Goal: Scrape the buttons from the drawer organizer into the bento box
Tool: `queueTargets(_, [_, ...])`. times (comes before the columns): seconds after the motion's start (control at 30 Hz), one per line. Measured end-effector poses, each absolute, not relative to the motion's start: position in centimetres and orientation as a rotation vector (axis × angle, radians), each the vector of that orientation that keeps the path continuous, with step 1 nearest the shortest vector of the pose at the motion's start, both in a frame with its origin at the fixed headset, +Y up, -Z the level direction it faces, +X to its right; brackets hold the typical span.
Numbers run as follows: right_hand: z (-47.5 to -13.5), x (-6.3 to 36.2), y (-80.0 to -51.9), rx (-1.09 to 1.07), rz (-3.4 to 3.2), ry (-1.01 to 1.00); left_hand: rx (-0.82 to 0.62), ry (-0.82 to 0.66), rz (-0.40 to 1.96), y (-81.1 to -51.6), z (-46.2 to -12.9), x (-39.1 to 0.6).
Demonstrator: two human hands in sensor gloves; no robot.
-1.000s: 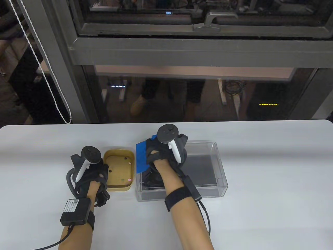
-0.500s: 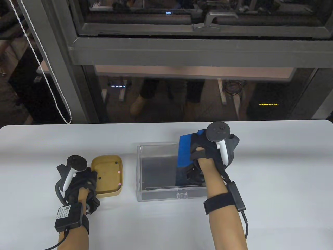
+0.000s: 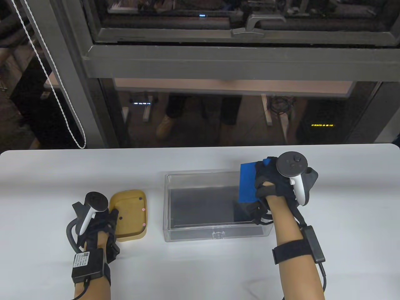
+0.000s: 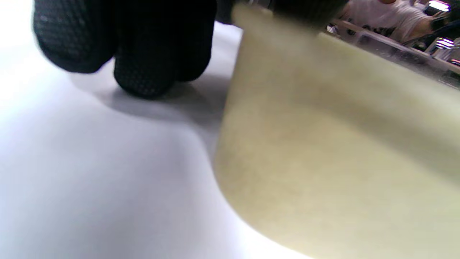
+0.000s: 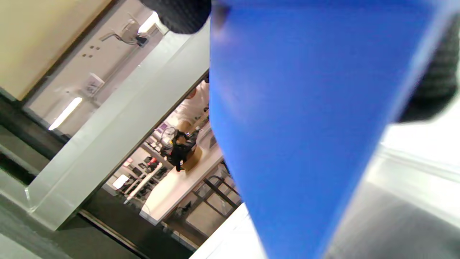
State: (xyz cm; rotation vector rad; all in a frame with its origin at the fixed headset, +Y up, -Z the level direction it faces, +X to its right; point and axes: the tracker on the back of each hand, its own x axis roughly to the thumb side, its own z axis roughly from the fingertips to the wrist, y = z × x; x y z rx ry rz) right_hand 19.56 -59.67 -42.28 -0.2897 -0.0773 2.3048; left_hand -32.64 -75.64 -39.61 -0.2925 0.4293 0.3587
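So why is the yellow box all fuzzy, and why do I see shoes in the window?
Left wrist view: the bento box sits too close to the camera, so it blurs, as do the left hand's fingertips. Right wrist view: the blue scraper is blurred too. Table view: the shoes show in the dark window glass.

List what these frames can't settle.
- Buttons left in the drawer organizer: table view, the dark floor shows none; its right end is hidden by the right hand and blue scraper.
- Scraper's lower edge: right wrist view, cut off at the bottom.
- Left hand grip on the bento box: table view, tracker covers the fingers; left wrist view is blurred.
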Motion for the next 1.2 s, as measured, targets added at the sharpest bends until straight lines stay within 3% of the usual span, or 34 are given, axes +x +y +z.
queueTargets(0.33, [-42.5,20.4,-59.5,0.018,2.464,-0.168,-0.145,0.183,0.253,-69.6,-35.8,-28.0])
queueTargets(0.63, [-42.7,20.1,-60.3,0.216,2.649,-0.235,-0.078,-0.023,0.296,-65.3,-31.4,-22.2])
queueTargets(0.87, [-43.2,20.2,-61.3,0.332,2.855,-0.334,-0.101,-0.157,0.236,-64.9,-28.3,-18.3])
queueTargets(1.2, [-45.2,22.1,-63.7,0.357,3.096,-0.452,-0.181,-0.239,0.178,-67.5,-25.6,-14.6])
